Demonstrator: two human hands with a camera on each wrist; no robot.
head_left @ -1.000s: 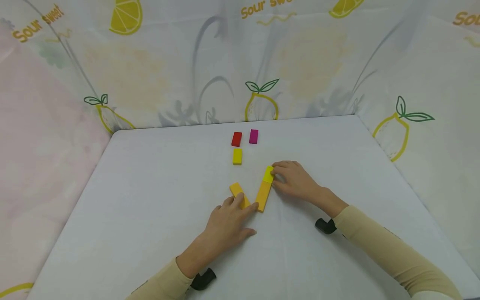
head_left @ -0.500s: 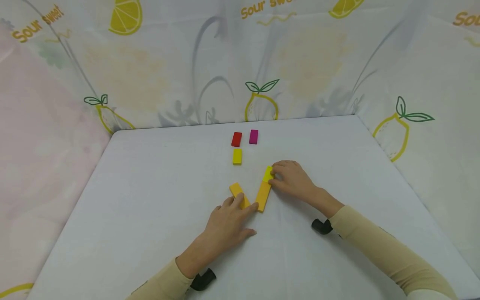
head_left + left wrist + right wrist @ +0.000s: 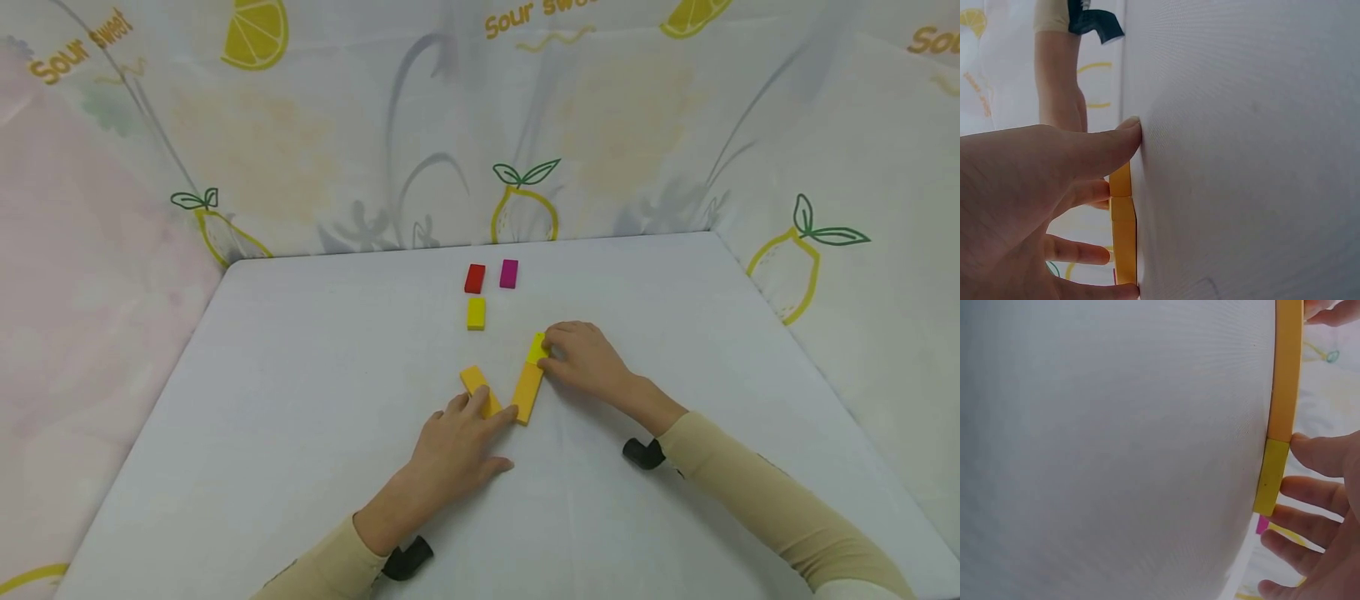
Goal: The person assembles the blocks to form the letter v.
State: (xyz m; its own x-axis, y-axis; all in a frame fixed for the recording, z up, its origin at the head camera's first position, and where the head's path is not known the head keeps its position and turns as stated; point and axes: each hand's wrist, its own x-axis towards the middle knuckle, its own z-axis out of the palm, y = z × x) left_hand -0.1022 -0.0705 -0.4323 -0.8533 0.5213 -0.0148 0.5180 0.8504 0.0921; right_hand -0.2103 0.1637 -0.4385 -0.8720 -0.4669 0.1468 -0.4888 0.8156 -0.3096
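My left hand (image 3: 453, 446) lies palm down in the head view, fingers stretched over an orange block (image 3: 471, 379) that slants away to the left. One fingertip touches the near end of a longer orange block (image 3: 528, 392) beside it. The two orange blocks form a V. A yellow block (image 3: 536, 348) sits end to end with the longer one; in the right wrist view their ends meet. Fingertips of my right hand (image 3: 588, 358) touch the yellow block (image 3: 1271, 478) from the right, with the thumb near the seam. My left palm hides part of the slanted block.
Farther back lie a red block (image 3: 475, 278), a magenta block (image 3: 509, 273) and another yellow block (image 3: 476, 314). They rest on a white-covered table (image 3: 300, 358). A printed cloth (image 3: 337, 125) hangs behind the table's far edge.
Between one second and half a second ago, my right hand and forearm shift slightly left and the thumb comes up against the yellow block. My left hand and the blocks stay in place.
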